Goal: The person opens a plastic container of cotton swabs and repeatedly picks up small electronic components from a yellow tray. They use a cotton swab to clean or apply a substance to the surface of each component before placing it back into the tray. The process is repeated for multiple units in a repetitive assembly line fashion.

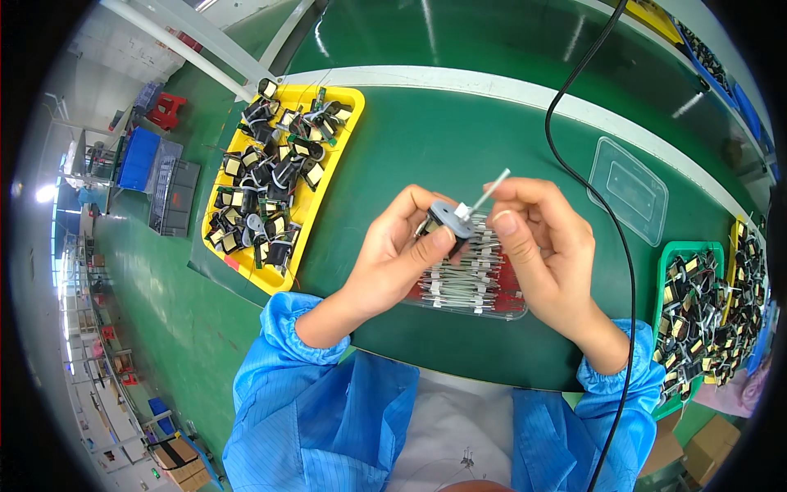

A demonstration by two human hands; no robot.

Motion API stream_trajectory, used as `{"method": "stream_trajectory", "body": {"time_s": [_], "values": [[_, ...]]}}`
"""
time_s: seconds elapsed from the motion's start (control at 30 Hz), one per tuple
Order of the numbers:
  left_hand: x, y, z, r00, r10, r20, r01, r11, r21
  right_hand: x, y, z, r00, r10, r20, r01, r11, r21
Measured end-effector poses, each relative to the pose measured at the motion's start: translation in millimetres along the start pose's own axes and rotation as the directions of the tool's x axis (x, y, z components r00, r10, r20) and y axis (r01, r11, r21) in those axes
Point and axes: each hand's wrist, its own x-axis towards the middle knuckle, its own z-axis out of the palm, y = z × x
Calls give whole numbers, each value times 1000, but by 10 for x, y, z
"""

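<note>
Transformer core [447, 218], a small dark bobbin-like part, sits pinched between the thumb and fingers of the left hand [402, 250], raised above the green work surface [459, 139] at chest height, probably so both hands can meet on it under the eyes. The right hand [541, 238] is closed narrowly on a thin white sleeve or tube [488, 193], its thumb and forefinger nipping the lower end right at the core while the free end angles up and away; a fine grip like that suits threading a lead. Blue sleeves [287, 328] with elastic cuffs cover both forearms.

Directly beneath the hands lies a clear shallow tray [471, 287] of red-and-white wire pieces laid in rows, close enough to pick from without reaching. To the left, a yellow tray [328, 184] holds a jumble of dark wound cores with yellow tape. At the right edge a green tray [668, 254] carries similar parts, with another yellow one partly visible beyond it. Farther back rests an empty clear plastic lid [627, 189], and a black cable [574, 90] hangs down across the surface.
</note>
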Motion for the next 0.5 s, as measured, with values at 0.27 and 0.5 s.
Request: {"method": "stream_trajectory", "body": {"time_s": [0.27, 0.5], "values": [[744, 509, -435, 990, 97, -104, -12, 784, 620, 72, -195, -194, 994, -54, -99, 52, 998, -26], [2700, -99, -1117, 932, 212, -295, 200, 381, 903, 79, -347, -280, 975, -190, -119, 168, 970, -175]]}}
